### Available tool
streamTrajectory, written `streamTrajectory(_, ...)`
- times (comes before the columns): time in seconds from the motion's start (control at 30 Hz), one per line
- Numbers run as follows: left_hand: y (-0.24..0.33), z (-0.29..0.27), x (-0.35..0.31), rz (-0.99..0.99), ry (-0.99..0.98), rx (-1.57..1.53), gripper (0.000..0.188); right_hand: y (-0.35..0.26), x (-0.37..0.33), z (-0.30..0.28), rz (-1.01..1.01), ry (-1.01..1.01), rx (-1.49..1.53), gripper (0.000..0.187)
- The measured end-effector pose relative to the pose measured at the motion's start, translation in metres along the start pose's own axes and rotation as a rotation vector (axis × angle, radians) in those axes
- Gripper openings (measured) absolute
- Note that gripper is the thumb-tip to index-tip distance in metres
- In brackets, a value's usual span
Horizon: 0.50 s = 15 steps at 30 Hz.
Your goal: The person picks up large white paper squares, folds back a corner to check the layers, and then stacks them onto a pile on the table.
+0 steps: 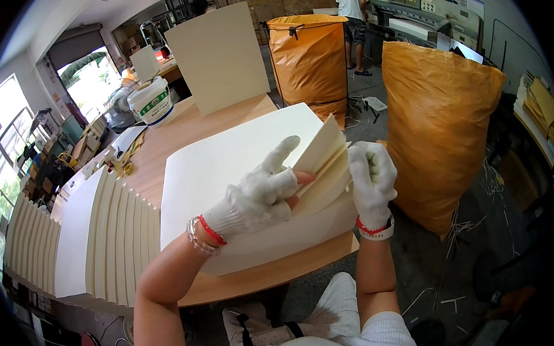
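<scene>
A stack of large cream card sheets (228, 146) lies on the wooden table in front of me. My left hand (260, 194), in a white knitted glove with some fingertips bare, reaches over the stack. Its thumb side points up and away, while the bare fingertips curl on narrow cream card pieces (321, 147) raised at the stack's right edge. Close beside those pieces, my right hand (372, 178), also gloved, is closed into a fist. Whatever its fingers may hold is hidden. Thin ragged shreds show between the fist and the card.
Notched card stacks (120, 227) stand at the left. A white bucket (151, 100) and an upright board (217, 57) are on the table (146, 160). Orange sacks (439, 131) (311, 65) rise to the right. Farther back, a person (352, 20) stands by a machine (416, 20). Paper scraps litter the floor.
</scene>
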State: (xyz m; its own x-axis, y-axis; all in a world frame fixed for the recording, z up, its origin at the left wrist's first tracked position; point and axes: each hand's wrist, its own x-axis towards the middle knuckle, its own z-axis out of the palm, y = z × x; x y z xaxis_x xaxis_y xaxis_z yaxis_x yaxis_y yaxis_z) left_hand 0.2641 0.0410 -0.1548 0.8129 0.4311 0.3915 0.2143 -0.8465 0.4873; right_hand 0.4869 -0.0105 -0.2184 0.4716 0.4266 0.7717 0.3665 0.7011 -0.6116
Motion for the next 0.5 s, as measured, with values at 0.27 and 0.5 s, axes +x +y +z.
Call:
streamTrajectory(0.27, -0.001, -0.004, 0.003, 0.013, -0.076, 0.057, 0.035, -0.002, 0.001, 0.002, -0.009, 0.044, -0.088, 0.012)
streamTrajectory(0.5, 0.005, 0.001, 0.002, -0.035, -0.012, 0.105, 0.038, -0.001, -0.001, 0.001, -0.02, 0.064, -0.109, 0.014)
